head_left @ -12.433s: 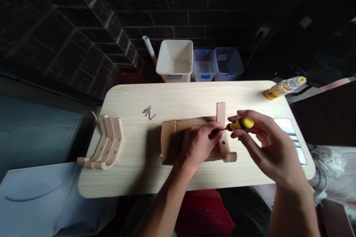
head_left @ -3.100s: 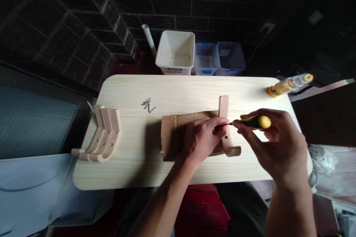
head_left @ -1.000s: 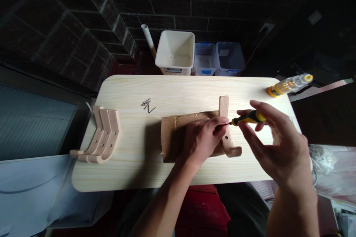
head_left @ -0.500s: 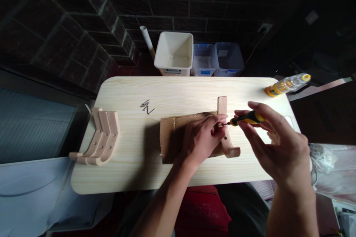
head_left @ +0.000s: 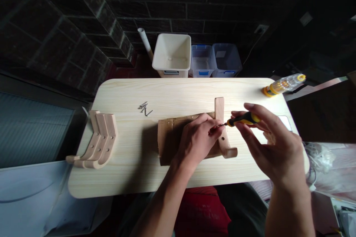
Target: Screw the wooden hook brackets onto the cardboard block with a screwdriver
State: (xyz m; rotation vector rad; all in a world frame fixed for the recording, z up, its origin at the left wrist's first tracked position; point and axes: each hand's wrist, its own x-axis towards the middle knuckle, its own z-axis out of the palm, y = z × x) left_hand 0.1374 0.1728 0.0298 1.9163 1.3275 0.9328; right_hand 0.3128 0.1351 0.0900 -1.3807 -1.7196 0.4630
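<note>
A black and yellow screwdriver (head_left: 243, 119) is held in my right hand (head_left: 278, 140), its tip pointing left at the wooden hook piece (head_left: 219, 108). My left hand (head_left: 198, 139) rests over a brown cardboard piece (head_left: 167, 137), thumb and fingers pinched by the screwdriver tip. What the pinch holds is too small to make out. The hook piece lies across the right end of the cardboard, its curved end toward me and one hole showing. Several screws (head_left: 144, 108) lie loose left of the cardboard. More curved wooden hooks (head_left: 102, 139) sit together at the table's left.
A clear, yellow-capped container (head_left: 282, 86) lies at the back right of the pale wooden table (head_left: 194, 90). Behind the table stand a white bin (head_left: 171, 53) and two clear plastic boxes (head_left: 202, 59) (head_left: 226, 57). A white flat item (head_left: 285, 122) shows behind my right hand.
The whole view has shifted slightly, moving the table and its contents a little left in the picture. Both hands keep nearly the same pose at the hook piece.
</note>
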